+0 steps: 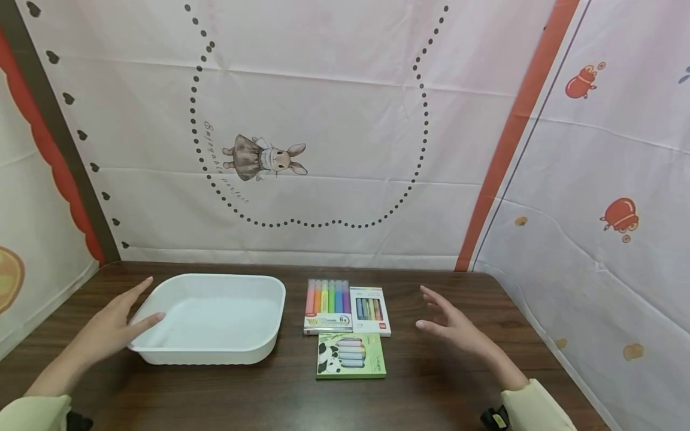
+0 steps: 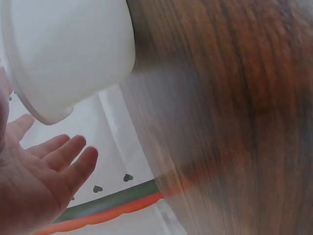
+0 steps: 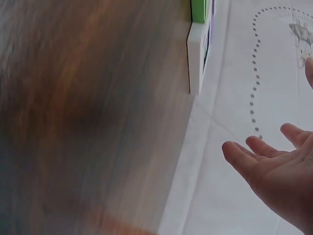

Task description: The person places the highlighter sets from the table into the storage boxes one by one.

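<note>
Not much readable here tbh. The clearest bit is on the highlighter pack, far side of the table in the middle: a "6" with a small mark after it in an oval on its white bottom strip. The rest of that strip is too small to make out. On the backdrop, there's curved script left of the bunny drawing, looks like "Enjoyable perfect", though I'm not sure. The white pen box and green panda box have print, but it's unreadable.

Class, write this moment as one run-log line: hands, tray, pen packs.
left hand: open, by white tray | right hand: open, above table | three pen packs: flat, untouched
</note>
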`<state>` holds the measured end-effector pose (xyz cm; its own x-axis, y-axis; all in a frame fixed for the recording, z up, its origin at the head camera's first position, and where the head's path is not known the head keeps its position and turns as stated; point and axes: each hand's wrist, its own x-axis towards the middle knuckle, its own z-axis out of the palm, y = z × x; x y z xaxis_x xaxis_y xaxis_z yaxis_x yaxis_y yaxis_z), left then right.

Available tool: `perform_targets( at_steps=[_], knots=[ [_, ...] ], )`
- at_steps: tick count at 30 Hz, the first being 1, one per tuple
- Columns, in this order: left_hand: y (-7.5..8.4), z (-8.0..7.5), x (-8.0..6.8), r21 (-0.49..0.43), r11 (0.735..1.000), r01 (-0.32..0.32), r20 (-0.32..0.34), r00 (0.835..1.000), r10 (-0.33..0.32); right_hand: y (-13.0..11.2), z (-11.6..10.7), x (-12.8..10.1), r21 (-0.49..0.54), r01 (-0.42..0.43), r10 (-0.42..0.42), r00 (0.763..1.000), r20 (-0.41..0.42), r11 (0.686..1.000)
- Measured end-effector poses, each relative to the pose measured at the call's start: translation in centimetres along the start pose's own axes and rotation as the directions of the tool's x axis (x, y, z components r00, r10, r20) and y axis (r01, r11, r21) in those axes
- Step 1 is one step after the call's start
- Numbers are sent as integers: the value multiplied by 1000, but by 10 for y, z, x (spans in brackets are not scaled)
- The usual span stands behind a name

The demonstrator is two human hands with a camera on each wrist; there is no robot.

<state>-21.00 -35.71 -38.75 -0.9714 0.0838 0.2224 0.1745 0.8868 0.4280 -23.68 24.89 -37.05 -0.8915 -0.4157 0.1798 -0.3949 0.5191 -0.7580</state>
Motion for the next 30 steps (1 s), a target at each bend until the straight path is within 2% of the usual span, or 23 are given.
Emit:
perform_targets(
  at_steps=[5, 14, 18, 26, 30],
  knots=[
    [0, 1, 1, -8, 1000, 5, 30, 1000, -5, -1, 9, 2, 41, -41, 38, 998, 55, 998],
    [-1, 0, 2, -32, 997, 76, 112, 991, -72, -6, 23, 9, 121, -4, -15, 987, 158, 993],
    [-1, 0, 2, -7, 997, 81, 127, 989, -79, -7, 28, 11, 128, -6, -17, 983, 184, 992],
    [-3, -1, 3, -11, 997, 78, 169, 983, -75, -9, 37, 14, 138, -49, 17, 975, 223, 989],
    [-4, -2, 3, -11, 996, 89, 189, 978, -85, -10, 41, 15, 161, -50, 8, 968, 250, 986]
  ],
)
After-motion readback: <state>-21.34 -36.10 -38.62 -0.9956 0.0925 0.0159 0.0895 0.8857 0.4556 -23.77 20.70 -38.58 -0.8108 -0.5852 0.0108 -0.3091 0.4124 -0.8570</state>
